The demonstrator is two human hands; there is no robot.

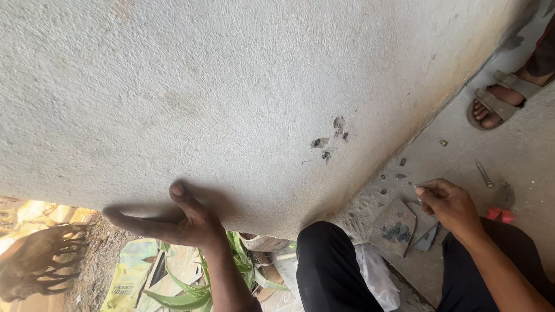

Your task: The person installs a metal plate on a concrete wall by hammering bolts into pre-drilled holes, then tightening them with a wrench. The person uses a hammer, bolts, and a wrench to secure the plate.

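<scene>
My left hand (173, 222) presses flat against a rough white plastered wall (231, 86), gripping its lower edge with the thumb up on the face and the fingers spread to the left. My right hand (448, 205) hovers low over the concrete floor at the right, fingers pinched together on a small pale thing that is too small to tell. Just below it lie flat grey broken pieces of tile or slate (396, 225). Several small chipped holes (329, 141) mark the wall above and left of my right hand. My knee in black trousers (329, 260) sits between the hands.
Another person's foot in a grey sandal (500, 101) stands at the upper right. A long bolt (484, 173) and small bits of hardware (443, 142) lie on the floor. A red scrap (500, 214) is near my right arm. Green aloe leaves (185, 289) and a bag lie lower left.
</scene>
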